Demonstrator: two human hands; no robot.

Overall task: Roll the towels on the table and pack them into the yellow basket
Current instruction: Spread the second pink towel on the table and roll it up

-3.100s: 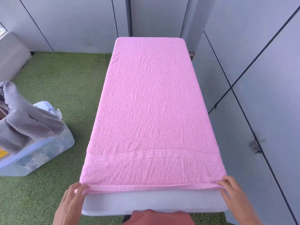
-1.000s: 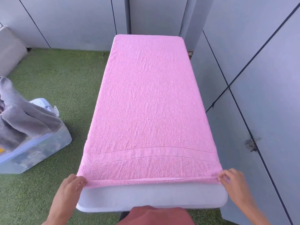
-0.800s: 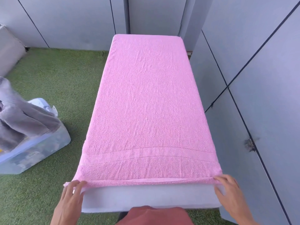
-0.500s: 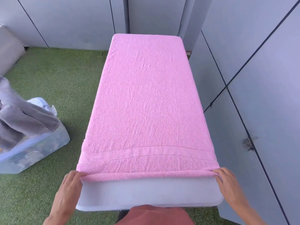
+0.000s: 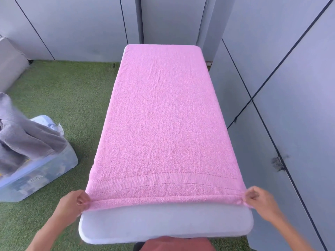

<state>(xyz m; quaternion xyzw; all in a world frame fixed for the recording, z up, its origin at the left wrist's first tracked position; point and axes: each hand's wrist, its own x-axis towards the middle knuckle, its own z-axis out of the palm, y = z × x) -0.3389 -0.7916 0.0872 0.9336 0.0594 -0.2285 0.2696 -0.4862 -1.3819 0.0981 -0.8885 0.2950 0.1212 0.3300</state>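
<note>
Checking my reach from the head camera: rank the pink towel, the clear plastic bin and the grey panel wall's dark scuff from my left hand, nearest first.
1. Pink towel: pinched at its near corner by the left hand.
2. Clear plastic bin: on the grass, leftward.
3. Dark scuff: on the right wall, across the table.

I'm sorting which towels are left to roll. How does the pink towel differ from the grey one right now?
The pink towel lies spread flat over the white table; the grey towel is bunched and draped over a clear plastic bin on the green turf. The left hand and right hand pinch the pink towel's near corners; no hand touches the grey towel. Neither is fully rolled.
</note>
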